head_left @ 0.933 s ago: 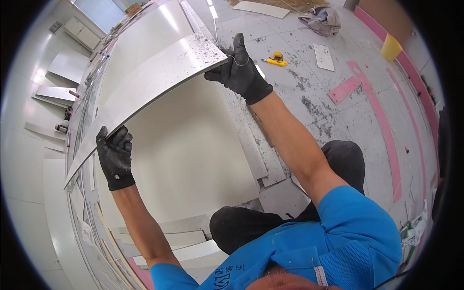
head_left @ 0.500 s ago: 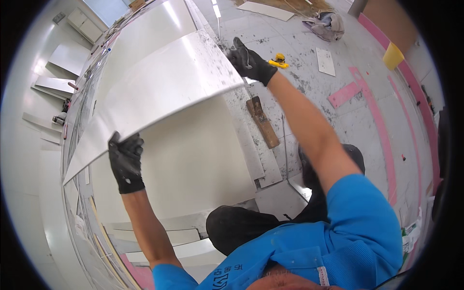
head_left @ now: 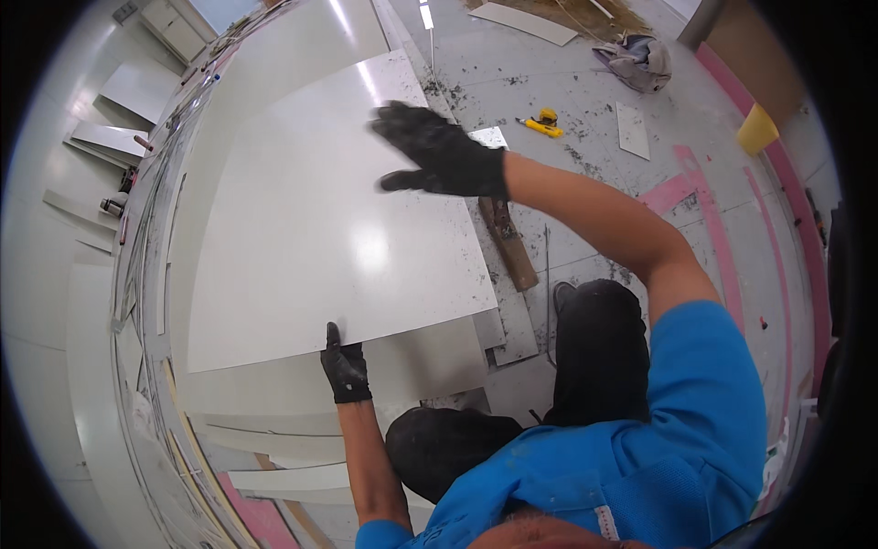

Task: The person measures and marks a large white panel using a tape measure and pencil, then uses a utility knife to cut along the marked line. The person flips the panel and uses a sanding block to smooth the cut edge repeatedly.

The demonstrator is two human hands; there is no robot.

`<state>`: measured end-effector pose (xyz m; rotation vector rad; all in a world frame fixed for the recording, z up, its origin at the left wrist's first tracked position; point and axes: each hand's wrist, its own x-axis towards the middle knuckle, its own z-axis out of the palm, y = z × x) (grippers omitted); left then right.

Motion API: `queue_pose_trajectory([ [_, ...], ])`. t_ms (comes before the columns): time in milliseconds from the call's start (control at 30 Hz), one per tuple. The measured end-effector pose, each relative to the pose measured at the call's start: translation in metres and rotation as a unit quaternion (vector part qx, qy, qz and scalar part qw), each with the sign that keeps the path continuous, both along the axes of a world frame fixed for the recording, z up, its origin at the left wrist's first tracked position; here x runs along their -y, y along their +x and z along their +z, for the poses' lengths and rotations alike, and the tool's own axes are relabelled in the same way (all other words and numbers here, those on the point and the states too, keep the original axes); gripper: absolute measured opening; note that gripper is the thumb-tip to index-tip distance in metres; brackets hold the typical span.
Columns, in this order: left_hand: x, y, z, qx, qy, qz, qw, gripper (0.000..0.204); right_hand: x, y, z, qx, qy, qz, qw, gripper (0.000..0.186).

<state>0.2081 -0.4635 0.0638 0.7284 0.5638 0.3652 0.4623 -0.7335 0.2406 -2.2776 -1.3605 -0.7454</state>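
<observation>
A large white panel (head_left: 320, 220) lies over other white sheets (head_left: 402, 366), its near edge raised a little at my side. My left hand (head_left: 346, 371), in a black glove, grips that near edge with the thumb on top and the fingers out of sight beneath. Above the panel's right part, my gloved right hand (head_left: 434, 154) is open, fingers stretched out to the left and slightly blurred. It holds nothing; whether it touches the surface I cannot tell. Beside the panel's right edge lies a wooden hand plane (head_left: 512, 252), partly hidden by the panel and my arm.
A yellow utility knife (head_left: 544, 128) and a yellow tape measure (head_left: 549, 116) lie on the floor among dark shavings. Farther off are a crumpled grey cloth bundle (head_left: 640, 64) and a white offcut (head_left: 631, 131). Pink strips (head_left: 713, 229) run along the right; long thin strips (head_left: 197, 448) lie left.
The panel has turned and come down flatter over the sheets. My right hand has let go of its far corner and moved left over it; my left hand has shifted right along the near edge.
</observation>
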Motion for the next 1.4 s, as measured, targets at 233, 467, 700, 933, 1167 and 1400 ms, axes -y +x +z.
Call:
queue_pose_trajectory([
  [233, -0.028, -0.014, 0.008, 0.017, 0.014, -0.006, 1.000, 0.032, -0.094, -0.060, 0.018, 0.001, 0.040, 0.226, 0.973, 0.087],
  [467, -0.036, -0.009, 0.006, 0.011, 0.039, 0.025, 0.999, 0.032, 0.062, 0.074, -0.153, -0.219, -0.075, -0.147, 0.962, 0.077],
  [700, -0.037, -0.026, -0.022, -0.014, 0.033, 0.013, 0.999, 0.035, 0.095, 0.046, -0.198, -0.438, -0.004, -0.186, 0.880, 0.084],
  [933, -0.049, -0.044, -0.056, -0.022, -0.053, -0.007, 0.998, 0.036, 0.113, 0.030, -0.245, -0.436, 0.061, -0.242, 0.865, 0.049],
  [1167, -0.044, -0.052, -0.107, -0.070, -0.117, 0.018, 0.990, 0.044, 0.101, 0.036, -0.279, -0.467, -0.018, -0.174, 0.867, 0.046],
  [1400, -0.051, -0.069, -0.139, -0.126, -0.142, 0.042, 0.981, 0.049, 0.118, 0.035, -0.323, -0.455, -0.021, -0.104, 0.884, 0.041],
])
